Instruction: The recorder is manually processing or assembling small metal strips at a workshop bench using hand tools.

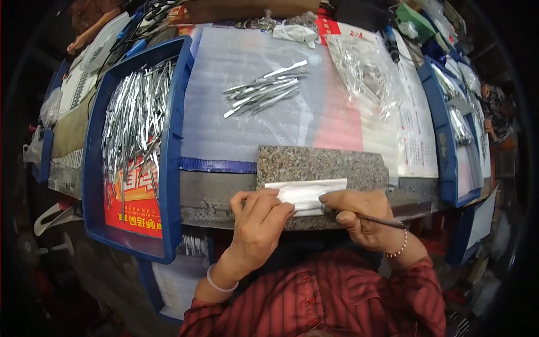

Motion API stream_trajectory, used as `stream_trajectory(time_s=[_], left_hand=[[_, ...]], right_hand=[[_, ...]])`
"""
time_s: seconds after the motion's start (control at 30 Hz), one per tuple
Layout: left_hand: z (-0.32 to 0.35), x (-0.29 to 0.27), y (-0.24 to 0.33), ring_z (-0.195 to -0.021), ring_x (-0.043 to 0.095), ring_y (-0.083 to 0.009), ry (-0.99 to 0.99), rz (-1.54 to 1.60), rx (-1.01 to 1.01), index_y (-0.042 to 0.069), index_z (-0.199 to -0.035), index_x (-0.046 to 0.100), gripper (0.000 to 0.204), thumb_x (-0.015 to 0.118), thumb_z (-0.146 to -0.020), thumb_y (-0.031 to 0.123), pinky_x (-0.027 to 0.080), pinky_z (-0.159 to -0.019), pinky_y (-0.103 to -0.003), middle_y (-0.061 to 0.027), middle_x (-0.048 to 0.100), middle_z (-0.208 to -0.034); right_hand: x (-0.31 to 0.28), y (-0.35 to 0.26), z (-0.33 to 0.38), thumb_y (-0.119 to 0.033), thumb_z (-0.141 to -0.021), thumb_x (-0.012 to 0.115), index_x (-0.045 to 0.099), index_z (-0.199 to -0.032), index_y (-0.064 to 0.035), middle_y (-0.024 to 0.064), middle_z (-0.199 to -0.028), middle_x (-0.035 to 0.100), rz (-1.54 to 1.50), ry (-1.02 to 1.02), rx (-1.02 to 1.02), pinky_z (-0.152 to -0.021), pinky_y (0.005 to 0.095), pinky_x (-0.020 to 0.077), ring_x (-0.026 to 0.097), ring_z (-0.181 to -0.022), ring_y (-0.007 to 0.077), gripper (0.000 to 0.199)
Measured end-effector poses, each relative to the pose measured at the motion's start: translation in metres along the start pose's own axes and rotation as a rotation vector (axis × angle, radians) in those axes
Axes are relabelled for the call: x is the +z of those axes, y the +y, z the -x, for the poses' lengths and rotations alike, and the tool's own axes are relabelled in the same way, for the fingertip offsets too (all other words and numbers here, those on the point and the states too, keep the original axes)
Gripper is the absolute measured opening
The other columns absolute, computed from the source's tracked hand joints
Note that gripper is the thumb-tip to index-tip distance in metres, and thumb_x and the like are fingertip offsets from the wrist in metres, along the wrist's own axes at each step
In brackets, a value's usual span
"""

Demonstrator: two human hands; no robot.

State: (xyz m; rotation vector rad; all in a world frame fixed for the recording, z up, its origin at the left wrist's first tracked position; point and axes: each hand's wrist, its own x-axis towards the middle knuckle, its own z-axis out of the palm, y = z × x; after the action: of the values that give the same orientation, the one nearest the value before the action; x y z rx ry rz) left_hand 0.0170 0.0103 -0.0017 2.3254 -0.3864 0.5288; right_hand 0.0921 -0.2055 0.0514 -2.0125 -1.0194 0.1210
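Observation:
A white, paper-like strip (313, 186) lies across the speckled granite slab (320, 160) at the table's near edge. With curled fingers, my left hand (259, 227) presses on the strip's left end. My right hand (366, 216) is closed around a thin dark rod-like tool (384, 222), and its fingertips rest at the strip's right side. Whatever lies under my fingers on the strip is hidden. Beyond the slab, a small heap of slim silvery metal pieces (266, 91) is spread on clear plastic sheeting (205, 126).
Left of me, a long blue tray (175, 121) holds a pile of similar metal pieces over red printed card. Another blue tray (443, 140) stands at the right. Crumpled clear plastic bags (365, 70) lie at the back right. At the far upper left, another person's arm (95, 35) shows.

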Motion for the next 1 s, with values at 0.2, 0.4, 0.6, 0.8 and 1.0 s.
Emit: stream_trajectory(time_s=[0.2, 0.4, 0.6, 0.8, 1.0], left_hand=[[0.000, -0.001, -0.001, -0.094, 0.062, -0.0262, 0.009, 0.009, 0.004, 0.008, -0.094, 0.066, 0.025, 0.077, -0.071, 0.003, 0.036, -0.084, -0.040, -0.0067, 0.059, -0.089], [0.000, -0.005, 0.000, -0.097, 0.061, -0.0246, -0.007, 0.008, -0.007, 0.009, -0.095, 0.065, 0.022, 0.073, -0.075, 0.005, 0.035, -0.086, -0.040, -0.0051, 0.058, -0.089], [0.012, -0.022, -0.009, -0.100, 0.062, -0.0274, -0.007, -0.018, -0.083, 0.009, -0.095, 0.065, 0.023, 0.074, -0.074, 0.003, 0.036, -0.088, -0.041, -0.0057, 0.060, -0.090], [0.015, -0.023, -0.009, -0.104, 0.058, -0.0247, -0.016, -0.053, -0.068, 0.009, -0.097, 0.060, 0.017, 0.063, -0.081, 0.006, 0.034, -0.090, -0.045, -0.0056, 0.056, -0.095], [0.017, -0.021, -0.015, -0.105, 0.057, -0.0244, -0.012, -0.047, -0.063, 0.009, -0.097, 0.060, 0.017, 0.062, -0.080, 0.007, 0.033, -0.091, -0.045, -0.0060, 0.055, -0.096]], right_hand=[[-0.019, -0.015, 0.012, -0.010, -0.092, 0.054, 0.066, -0.098, -0.0002, 0.0197, -0.089, 0.071, -0.135, 0.190, 0.028, -0.054, 0.0339, 0.0535, 0.067, -0.061, 0.0295, 0.017], [0.018, -0.016, -0.019, -0.015, -0.082, 0.070, 0.060, -0.088, -0.0046, 0.0127, -0.082, 0.065, 0.153, -0.130, -0.065, -0.046, 0.0373, 0.0470, 0.061, -0.057, 0.0307, 0.016], [0.012, -0.022, -0.026, -0.019, -0.088, 0.067, 0.060, -0.092, -0.0036, 0.0124, -0.080, 0.064, -0.041, -0.131, 0.060, -0.049, 0.0355, 0.0489, 0.064, -0.062, 0.0297, 0.017], [0.034, -0.039, -0.044, -0.024, -0.088, 0.067, 0.054, -0.082, -0.0050, 0.0114, -0.075, 0.061, 0.145, -0.180, -0.120, -0.045, 0.0360, 0.0453, 0.063, -0.059, 0.0292, 0.024], [0.022, -0.040, -0.045, -0.022, -0.088, 0.068, 0.061, -0.093, -0.0028, 0.0128, -0.085, 0.066, -0.011, -0.006, -0.169, -0.051, 0.0338, 0.0514, 0.067, -0.066, 0.0276, 0.021]])
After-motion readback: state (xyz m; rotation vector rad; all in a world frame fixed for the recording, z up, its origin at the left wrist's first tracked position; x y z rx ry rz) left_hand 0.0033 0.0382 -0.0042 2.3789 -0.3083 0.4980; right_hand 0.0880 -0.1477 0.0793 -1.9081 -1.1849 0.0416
